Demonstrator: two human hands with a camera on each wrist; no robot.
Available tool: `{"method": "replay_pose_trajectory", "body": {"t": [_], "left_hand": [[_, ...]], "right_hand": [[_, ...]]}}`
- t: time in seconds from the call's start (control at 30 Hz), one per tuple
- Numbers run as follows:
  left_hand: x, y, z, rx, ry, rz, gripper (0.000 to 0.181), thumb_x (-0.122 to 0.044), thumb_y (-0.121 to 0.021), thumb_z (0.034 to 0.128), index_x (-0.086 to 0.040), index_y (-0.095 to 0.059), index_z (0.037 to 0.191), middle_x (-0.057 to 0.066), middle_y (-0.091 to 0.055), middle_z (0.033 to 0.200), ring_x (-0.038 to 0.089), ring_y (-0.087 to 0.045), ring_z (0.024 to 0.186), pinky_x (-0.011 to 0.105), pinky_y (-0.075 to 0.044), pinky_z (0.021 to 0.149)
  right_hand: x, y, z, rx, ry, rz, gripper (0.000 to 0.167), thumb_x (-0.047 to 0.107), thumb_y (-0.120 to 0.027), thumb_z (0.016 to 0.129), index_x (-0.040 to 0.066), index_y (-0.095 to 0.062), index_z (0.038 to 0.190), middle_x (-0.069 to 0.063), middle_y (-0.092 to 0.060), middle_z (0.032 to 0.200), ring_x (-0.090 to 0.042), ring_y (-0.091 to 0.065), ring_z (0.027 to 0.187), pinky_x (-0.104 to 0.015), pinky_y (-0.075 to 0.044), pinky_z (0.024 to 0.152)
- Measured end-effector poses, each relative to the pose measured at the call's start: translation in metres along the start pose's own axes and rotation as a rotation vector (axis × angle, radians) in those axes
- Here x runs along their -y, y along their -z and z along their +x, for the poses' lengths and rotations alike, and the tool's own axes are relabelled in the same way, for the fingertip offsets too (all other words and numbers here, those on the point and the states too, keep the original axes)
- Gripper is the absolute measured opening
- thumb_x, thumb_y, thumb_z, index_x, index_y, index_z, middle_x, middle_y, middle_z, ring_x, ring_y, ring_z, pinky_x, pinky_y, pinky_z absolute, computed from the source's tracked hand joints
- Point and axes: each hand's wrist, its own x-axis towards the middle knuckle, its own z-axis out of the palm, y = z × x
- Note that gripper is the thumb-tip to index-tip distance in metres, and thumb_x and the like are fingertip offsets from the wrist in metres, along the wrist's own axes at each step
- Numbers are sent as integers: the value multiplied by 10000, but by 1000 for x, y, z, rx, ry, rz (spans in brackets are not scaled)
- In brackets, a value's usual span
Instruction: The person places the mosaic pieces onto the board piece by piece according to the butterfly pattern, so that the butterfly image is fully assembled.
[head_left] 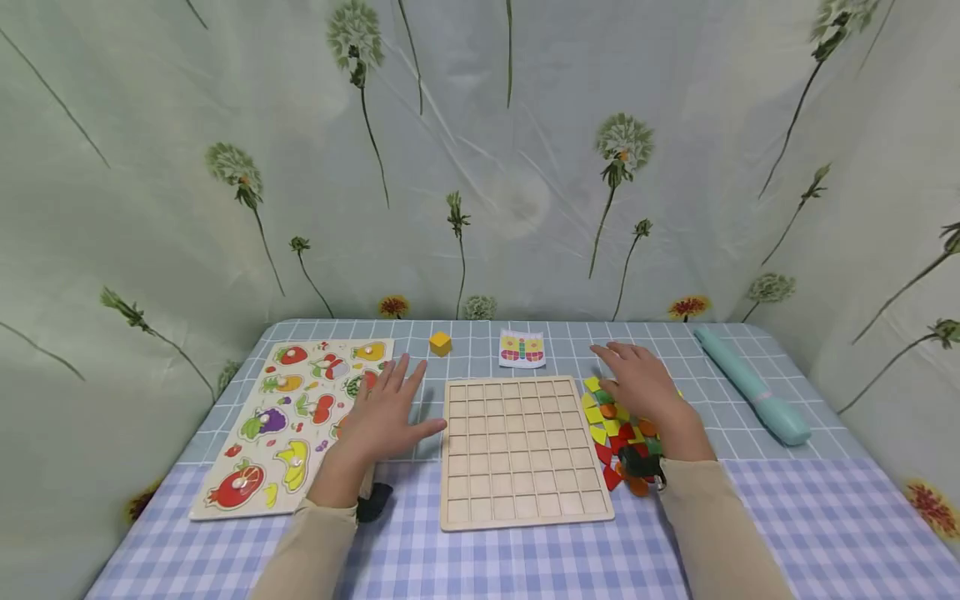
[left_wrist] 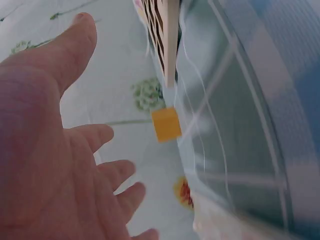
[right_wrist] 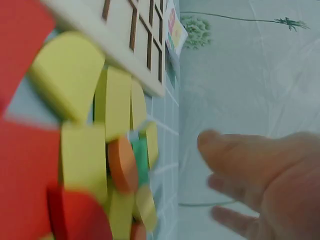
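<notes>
My left hand hovers with spread fingers between a fruit puzzle board and a wooden grid board; its palm holds nothing in the left wrist view. Over a pile of coloured wooden pieces is my right hand, its fingers fairly straight and apart from the pieces in the right wrist view. Yellow, red, orange and green pieces lie in that pile, right of the grid. The grid's square cells hold no pieces. Behind it lies a small card with a butterfly pattern.
A yellow-orange cube stands at the back, left of the card. A teal tube-shaped object lies at the far right. Blue checked cloth covers the table's front, and a floral curtain hangs behind.
</notes>
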Motion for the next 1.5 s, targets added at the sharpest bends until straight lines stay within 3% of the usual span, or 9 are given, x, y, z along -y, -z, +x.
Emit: {"method": "replay_pose_trajectory", "body": {"t": [0.27,0.43,0.7,0.83,1.13,1.3,1.5], "left_hand": [[-13,-20,9,143,-104,-293,1037,-492,-760,842,-67,-195,1600,214,-163,1666,415,-169,1541,611,-162,1240],[-9,-34,11,186,-137,-378,1054,-465,-795,811,-55,-218,1592,197,-157,1672,398,-123,1555,599,-115,1253],[-1,-41,8,209,-208,-383,1108,-464,-823,780,-22,-207,1588,204,-110,1678,412,-37,1561,628,-30,1245],[0,-40,7,215,-225,-364,1148,-474,-845,752,-12,-205,1585,214,-103,1676,417,-30,1560,639,-29,1239],[0,-38,8,225,-221,-343,1192,-495,-850,738,-5,-175,1589,192,-92,1683,403,-29,1564,624,-26,1247],[0,-38,8,226,-212,-344,1191,-503,-851,735,-9,-184,1589,188,-95,1684,400,-34,1564,619,-26,1250],[-2,-39,7,226,-203,-354,1191,-495,-857,729,-10,-190,1588,179,-105,1685,394,-41,1566,615,-27,1252]], "right_hand": [[6,-10,9,96,-83,101,406,145,-605,976,115,-595,1381,-251,-557,1352,-426,-534,1175,-601,-513,965],[4,-19,9,82,-120,124,340,143,-605,970,126,-654,1306,-232,-570,1315,-385,-531,1112,-568,-526,945],[0,-24,9,74,-98,190,313,201,-646,960,173,-681,1269,-217,-564,1322,-381,-513,1141,-563,-514,953],[-3,-25,8,73,-39,229,295,211,-673,945,215,-709,1237,-202,-558,1328,-396,-496,1181,-579,-496,972],[-8,-17,2,126,45,300,215,156,-677,934,192,-759,1130,-214,-524,1366,-433,-434,1256,-614,-449,1031],[-10,-15,2,143,36,338,137,141,-699,921,193,-768,1028,-217,-515,1385,-445,-404,1286,-619,-431,1053],[-9,-19,2,106,9,385,63,137,-726,906,175,-685,876,-204,-511,1399,-427,-400,1302,-603,-435,1069]]}}
